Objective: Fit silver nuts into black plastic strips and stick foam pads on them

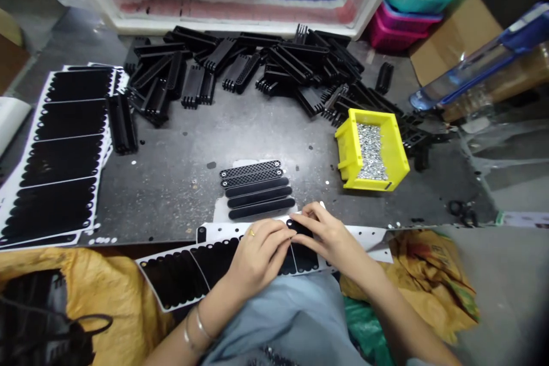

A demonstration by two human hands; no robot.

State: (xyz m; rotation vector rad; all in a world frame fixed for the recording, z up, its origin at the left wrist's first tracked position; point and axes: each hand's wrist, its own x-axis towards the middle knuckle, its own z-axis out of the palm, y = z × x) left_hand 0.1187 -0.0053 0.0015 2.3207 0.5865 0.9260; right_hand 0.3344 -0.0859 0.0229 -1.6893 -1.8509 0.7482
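Note:
A white-backed sheet of black strip-shaped stickers (171, 277) lies over my lap and reaches the table edge. My left hand (259, 251) is closed in a pinch at this sheet, its fingertips close to those of the other hand. My right hand (328, 237) pinches the sheet too, thumb and forefinger at a black sticker; the exact spot between the fingertips is partly hidden. Just beyond my hands several long black plastic strips (259, 201) lie side by side, the far ones with a lattice face (251, 173) and the nearer ones smooth.
A yellow bin (397, 154) of small metal parts (371, 151) stands to the right. Black plastic pieces (291, 63) are heaped along the back before a white foam box (240, 26). More sticker sheets (64, 120) are stacked at left. Scissors (463, 211) lie near the right edge.

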